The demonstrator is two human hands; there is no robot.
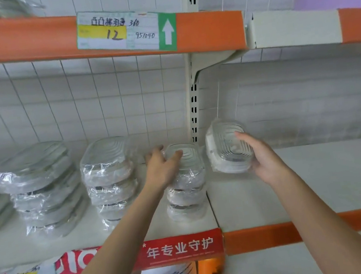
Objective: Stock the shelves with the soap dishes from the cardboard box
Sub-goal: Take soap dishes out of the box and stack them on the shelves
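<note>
Nearest the camera, two bare forearms reached over the shelf's red label strip point(184, 248). The left hand point(160, 169) rested with relaxed fingers on the top of a stack of wrapped soap dishes point(186, 181) on the white shelf point(294, 182). The right hand point(262, 161) gripped a tilted wrapped soap dish point(226, 147) just beside that stack. Further stacks point(109, 175) stood to the left.
</note>
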